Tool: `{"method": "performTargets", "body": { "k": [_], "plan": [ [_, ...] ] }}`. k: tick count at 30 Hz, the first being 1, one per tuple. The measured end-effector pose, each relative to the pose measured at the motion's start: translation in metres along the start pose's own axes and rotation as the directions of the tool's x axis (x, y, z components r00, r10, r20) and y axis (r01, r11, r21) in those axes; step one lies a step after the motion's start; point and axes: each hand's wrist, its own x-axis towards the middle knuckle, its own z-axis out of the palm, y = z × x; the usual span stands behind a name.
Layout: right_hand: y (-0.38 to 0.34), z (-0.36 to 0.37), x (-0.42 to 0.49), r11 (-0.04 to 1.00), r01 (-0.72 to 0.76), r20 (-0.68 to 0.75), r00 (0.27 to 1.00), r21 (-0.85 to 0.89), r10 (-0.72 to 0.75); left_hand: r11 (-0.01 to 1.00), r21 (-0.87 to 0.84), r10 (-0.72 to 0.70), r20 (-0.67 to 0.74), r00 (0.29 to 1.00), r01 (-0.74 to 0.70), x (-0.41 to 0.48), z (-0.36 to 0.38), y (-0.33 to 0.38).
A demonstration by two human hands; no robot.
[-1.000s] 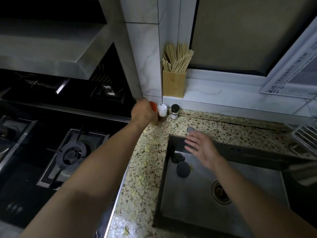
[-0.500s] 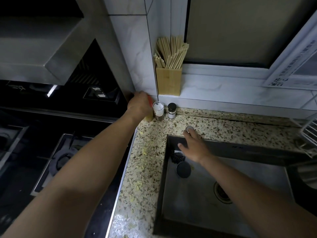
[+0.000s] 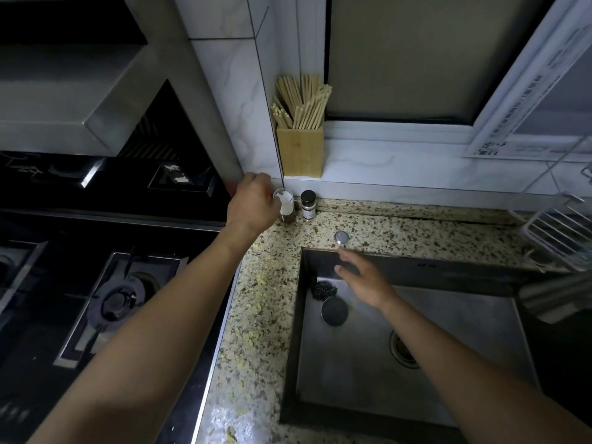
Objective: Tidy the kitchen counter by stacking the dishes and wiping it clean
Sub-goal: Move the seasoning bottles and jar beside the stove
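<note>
My left hand [image 3: 251, 208] is closed at the back corner of the speckled stone counter [image 3: 256, 315], beside the wall. A sliver of a red-capped bottle [image 3: 267, 194] shows at its fingers; the rest is hidden by the hand. Touching that hand's right side stands a white-capped bottle [image 3: 286, 203], with a black-capped spice jar [image 3: 308, 205] next to it. My right hand [image 3: 363, 280] hovers open over the back left of the steel sink [image 3: 352, 373], fingers spread, holding nothing. Yellow crumbs lie scattered along the counter strip.
A round metal button [image 3: 342, 237] sits on the counter just beyond my right fingertips. In the sink lie a dark scourer [image 3: 323, 290], a round plug [image 3: 334, 310] and the drain [image 3: 404, 350]. A chopstick holder [image 3: 299, 152] stands on the ledge. Gas hob [image 3: 121, 299] left, wire rack [image 3: 557, 232] right.
My left hand stayed closed at the back corner and now covers more of the red cap. My right hand touched the sink's back rim, then drew back slightly over the sink.
</note>
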Motion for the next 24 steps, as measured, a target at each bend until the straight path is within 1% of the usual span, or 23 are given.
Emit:
{"method": "performTargets", "body": {
  "k": [2,3,4,6,8,11,15,17,20,22,24],
  "plan": [
    [0.008,-0.007,-0.016,0.985,-0.040,-0.028,0.999,0.169,0.045,0.987,-0.144,0.065,-0.057,0.996,-0.073,-0.023,0.003,0.002],
    [0.012,-0.009,-0.022,0.971,-0.057,-0.044,0.997,0.234,0.069,0.972,-0.227,0.046,-0.057,0.997,-0.058,-0.035,0.005,0.002],
    [0.015,-0.014,-0.032,0.949,-0.076,-0.048,0.994,0.305,0.094,0.948,-0.319,0.001,-0.038,0.999,-0.013,-0.049,0.007,0.007],
    [0.020,-0.022,-0.054,0.898,-0.127,-0.021,0.988,0.421,0.150,0.882,-0.461,-0.087,0.044,0.995,0.098,-0.077,0.014,0.015],
    [0.024,-0.028,-0.071,0.872,-0.151,-0.003,0.985,0.465,0.172,0.818,-0.546,-0.143,0.113,0.983,0.182,-0.097,0.023,0.017],
    [0.036,-0.041,-0.102,0.849,-0.154,-0.020,0.981,0.506,0.190,0.726,-0.624,-0.219,0.187,0.958,0.288,-0.128,0.034,0.026],
    [0.061,-0.061,-0.147,0.806,-0.148,-0.049,0.976,0.574,0.214,0.596,-0.693,-0.258,0.314,0.914,0.406,-0.167,0.048,0.056],
    [0.072,-0.072,-0.168,0.777,-0.150,-0.057,0.971,0.612,0.233,0.577,-0.691,-0.249,0.358,0.900,0.435,-0.185,0.055,0.075],
    [0.088,-0.088,-0.200,0.743,-0.144,-0.083,0.962,0.653,0.259,0.564,-0.703,-0.209,0.386,0.898,0.433,-0.212,0.065,0.103],
    [0.099,-0.097,-0.222,0.731,-0.113,-0.115,0.960,0.673,0.254,0.547,-0.712,-0.186,0.410,0.893,0.441,-0.227,0.071,0.119],
    [0.110,-0.107,-0.244,0.714,-0.085,-0.152,0.953,0.695,0.262,0.556,-0.704,-0.160,0.431,0.888,0.441,-0.242,0.077,0.138]
  ]
}}
